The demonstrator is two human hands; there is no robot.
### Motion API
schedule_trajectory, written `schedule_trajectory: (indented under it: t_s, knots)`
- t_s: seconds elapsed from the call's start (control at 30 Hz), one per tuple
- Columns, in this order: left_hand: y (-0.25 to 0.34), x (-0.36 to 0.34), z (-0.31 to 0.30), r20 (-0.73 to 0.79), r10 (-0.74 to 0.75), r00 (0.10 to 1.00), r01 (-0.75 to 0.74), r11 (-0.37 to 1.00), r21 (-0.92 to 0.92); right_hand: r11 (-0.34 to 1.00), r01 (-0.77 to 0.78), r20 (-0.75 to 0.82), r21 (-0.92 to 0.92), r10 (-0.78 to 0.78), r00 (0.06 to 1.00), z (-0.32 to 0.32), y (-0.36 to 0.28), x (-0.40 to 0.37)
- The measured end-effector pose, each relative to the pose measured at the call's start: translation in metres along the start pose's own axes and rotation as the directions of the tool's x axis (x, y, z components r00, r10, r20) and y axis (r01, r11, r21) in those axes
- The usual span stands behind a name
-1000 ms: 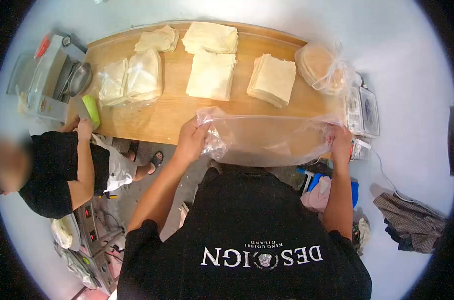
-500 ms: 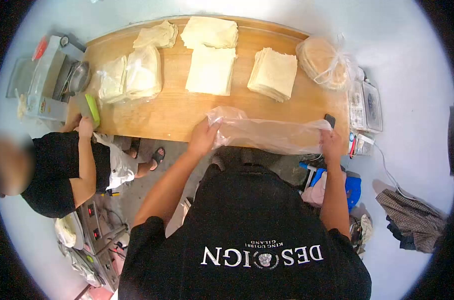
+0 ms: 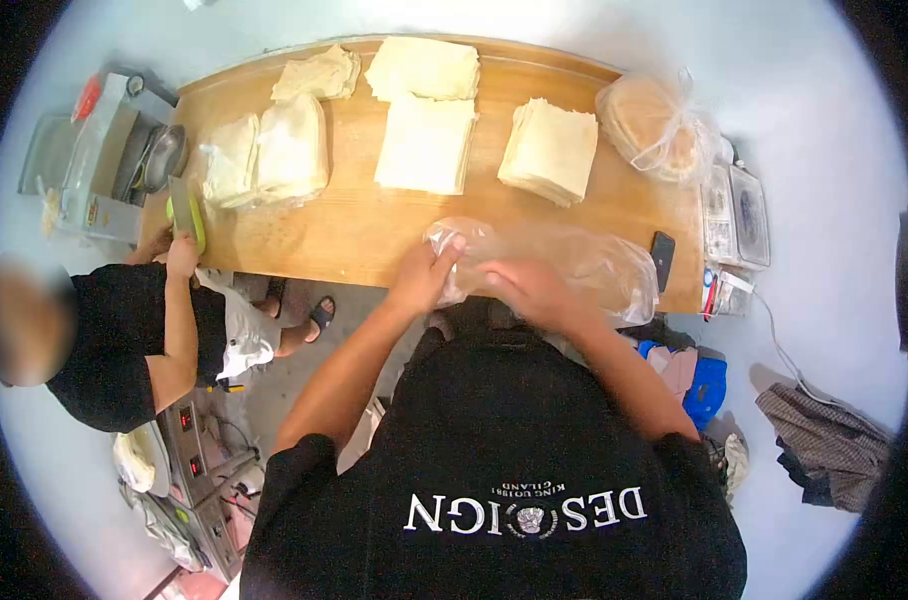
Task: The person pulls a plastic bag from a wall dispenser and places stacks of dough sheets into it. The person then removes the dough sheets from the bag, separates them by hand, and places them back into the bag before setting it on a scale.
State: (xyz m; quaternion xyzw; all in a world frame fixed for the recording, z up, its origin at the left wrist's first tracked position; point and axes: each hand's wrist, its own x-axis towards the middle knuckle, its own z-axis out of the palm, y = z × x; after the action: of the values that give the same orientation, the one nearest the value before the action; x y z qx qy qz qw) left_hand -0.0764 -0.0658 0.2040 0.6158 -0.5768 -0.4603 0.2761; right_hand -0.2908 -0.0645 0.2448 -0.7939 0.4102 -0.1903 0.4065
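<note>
A clear plastic bag (image 3: 604, 268) stretches along the table's front edge. My left hand (image 3: 426, 272) grips its left end, thumb pressed on the gathered film. Close beside it, my right hand (image 3: 527, 288) is closed at the bag's near side, its fingers partly blurred; what they pinch is hard to make out. Beyond my hands lie a middle stack of pale flat sheets (image 3: 426, 145), another stack on the right (image 3: 549, 152) and a further stack behind (image 3: 424, 68).
Bagged sheets (image 3: 292, 150) and a small pile (image 3: 317, 74) lie left, bagged round flatbreads (image 3: 654, 125) right, near a phone (image 3: 663, 255). At the left, a co-worker (image 3: 124, 340) holds a green-edged object (image 3: 196, 222). Trays (image 3: 747, 215) stand beyond the right edge.
My right hand has moved left from the bag's right end to near my left hand. The bag's right end now hangs loose, and the phone is fully uncovered.
</note>
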Motion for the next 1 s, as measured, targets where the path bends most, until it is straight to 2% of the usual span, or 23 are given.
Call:
schedule_trajectory:
  t_s: [0.07,0.13,0.2,0.23,0.37,0.43,0.47,0.5,0.53,0.57,0.6,0.63,0.67,0.7,0.73,0.77,0.8,0.87,0.93,1.0]
  knots:
    - [0.017,-0.005,-0.012,0.053,-0.013,0.999,0.009,0.997,0.075,0.956,-0.211,0.178,-0.204,0.248,0.952,0.028,0.050,0.029]
    - [0.014,-0.006,-0.019,0.104,-0.026,0.994,0.010,0.989,0.149,0.803,-0.352,0.183,-0.481,0.485,0.855,0.045,0.133,0.041]
    - [-0.007,-0.006,-0.024,0.039,0.125,0.991,-0.130,0.968,0.215,0.805,-0.367,0.149,-0.465,0.480,0.865,0.004,0.111,0.033]
    - [-0.002,-0.009,-0.036,0.127,0.038,0.991,-0.079,0.939,0.334,0.809,-0.381,0.126,-0.447,0.479,0.869,-0.009,0.099,0.032]
    - [-0.001,-0.013,-0.045,0.141,0.046,0.989,-0.097,0.921,0.378,0.873,-0.348,0.213,-0.342,0.433,0.876,-0.014,0.096,0.036]
    - [0.038,-0.022,-0.048,-0.005,-0.094,0.996,0.075,0.766,0.638,0.908,-0.325,0.268,-0.263,0.392,0.880,-0.016,0.096,0.039]
    - [0.049,-0.025,-0.047,-0.005,-0.096,0.995,0.077,0.766,0.638,0.923,-0.314,0.293,-0.221,0.370,0.882,-0.017,0.096,0.041]
    - [0.057,-0.030,-0.043,-0.010,0.235,0.972,-0.178,0.766,0.618,0.936,-0.305,0.320,-0.178,0.348,0.881,-0.018,0.097,0.043]
    - [0.062,-0.033,-0.035,-0.025,0.539,0.842,-0.419,0.683,0.598,0.945,-0.298,0.346,-0.135,0.327,0.879,-0.020,0.097,0.046]
    - [0.061,-0.031,-0.019,0.088,0.673,0.734,-0.618,0.608,0.499,0.944,-0.301,0.350,-0.137,0.331,0.877,-0.018,0.109,0.054]
    - [0.057,-0.027,0.001,0.176,0.789,0.588,-0.782,0.500,0.372,0.946,-0.272,0.432,-0.177,0.323,0.842,-0.013,0.130,0.067]
    - [0.059,-0.024,0.022,0.256,0.710,0.656,-0.749,0.568,0.341,0.947,-0.238,0.512,-0.216,0.318,0.798,-0.009,0.142,0.073]
    - [0.059,-0.021,0.041,0.337,0.621,0.708,-0.706,0.634,0.316,0.946,-0.240,0.518,-0.219,0.322,0.793,-0.008,0.140,0.070]
    - [0.053,-0.011,0.060,0.336,0.617,0.712,-0.702,0.641,0.310,0.938,-0.299,0.433,-0.176,0.347,0.832,-0.009,0.132,0.064]
    - [0.044,0.008,0.077,0.521,0.338,0.784,-0.586,0.678,0.443,0.927,-0.353,0.343,-0.127,0.375,0.861,-0.012,0.124,0.060]
    - [0.031,0.023,0.091,0.626,0.014,0.779,-0.482,0.652,0.586,0.925,-0.358,0.348,-0.129,0.380,0.857,-0.018,0.112,0.060]
    - [0.008,0.035,0.105,0.627,0.011,0.779,-0.477,0.659,0.581,0.941,-0.302,0.383,-0.152,0.338,0.860,-0.027,0.098,0.063]
    - [-0.019,0.048,0.121,0.592,0.155,0.791,-0.569,0.545,0.616,0.957,-0.236,0.432,-0.169,0.288,0.855,-0.030,0.100,0.062]
    - [-0.033,0.046,0.118,0.550,0.131,0.825,-0.524,0.542,0.657,0.953,-0.245,0.394,-0.176,0.296,0.870,-0.031,0.114,0.063]
    - [-0.050,0.040,0.120,0.642,-0.172,0.747,-0.420,0.626,0.657,0.954,-0.249,0.372,-0.169,0.296,0.880,-0.038,0.135,0.062]
